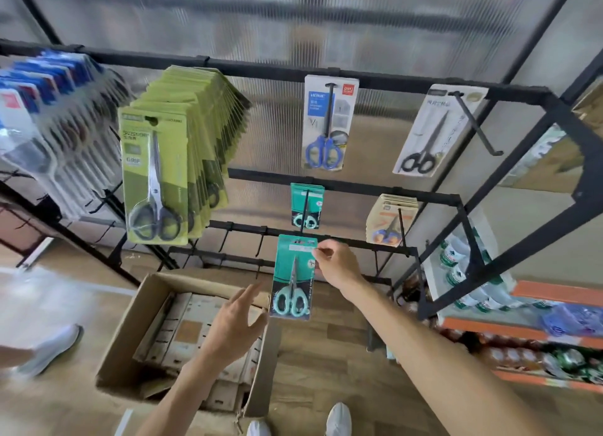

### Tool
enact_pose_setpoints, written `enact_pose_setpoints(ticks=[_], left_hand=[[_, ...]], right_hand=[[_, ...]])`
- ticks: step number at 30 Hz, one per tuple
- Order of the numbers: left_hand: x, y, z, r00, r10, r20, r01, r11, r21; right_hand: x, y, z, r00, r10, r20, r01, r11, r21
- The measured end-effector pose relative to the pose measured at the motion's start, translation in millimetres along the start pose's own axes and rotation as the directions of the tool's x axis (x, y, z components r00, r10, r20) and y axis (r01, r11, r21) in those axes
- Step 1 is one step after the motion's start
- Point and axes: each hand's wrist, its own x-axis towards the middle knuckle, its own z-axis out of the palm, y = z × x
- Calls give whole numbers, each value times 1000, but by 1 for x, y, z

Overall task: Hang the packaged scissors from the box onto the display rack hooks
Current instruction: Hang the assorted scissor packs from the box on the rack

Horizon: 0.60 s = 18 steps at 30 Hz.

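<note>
My right hand (pixel 336 262) pinches the top right corner of a teal scissors pack (pixel 293 279) with mint handles, held upright in front of the black display rack (pixel 342 187). My left hand (pixel 235 324) hovers open just left of the pack's lower end, fingers spread, above the cardboard box (pixel 130 331) on the floor. A small stack of matching teal packs (pixel 306 205) hangs on a hook right above the held pack. The box holds several flat pale packages lying face down.
Green-carded scissors (pixel 156 174) hang in a thick row at left, blue packs (pixel 49 86) beyond them. Single blue-handled (pixel 329 122) and black-handled (pixel 434 132) packs hang on the top rail, orange-carded ones (pixel 390 220) lower right. Another person's shoe (pixel 52 347) stands at left; stocked orange shelves (pixel 522 328) at right.
</note>
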Motion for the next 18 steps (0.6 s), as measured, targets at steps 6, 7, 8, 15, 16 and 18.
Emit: enact_pose_setpoints(ticks=[6, 7, 8, 15, 16, 18], left_hand=[[1, -7, 6, 1000, 1, -7, -1, 1000, -4], [2, -6, 6, 1000, 3, -14, -3, 1000, -10], [4, -4, 6, 1000, 7, -24, -8, 1000, -18], [10, -2, 6, 996, 31, -80, -35, 998, -54], [10, -4, 6, 996, 26, -91, -32, 997, -65], [8, -8, 6, 994, -10, -105, 4, 998, -63]], right_hand=[[22, 0, 4, 999, 13, -47, -12, 1000, 28], [31, -4, 2, 999, 3, -47, -2, 1000, 16], [40, -10, 0, 999, -4, -48, 4, 1000, 2], [104, -52, -9, 987, -26, -158, 1, 988, -153], [108, -54, -9, 986, -27, -166, -2, 985, -170], [115, -52, -7, 984, -26, -176, -6, 984, -176]])
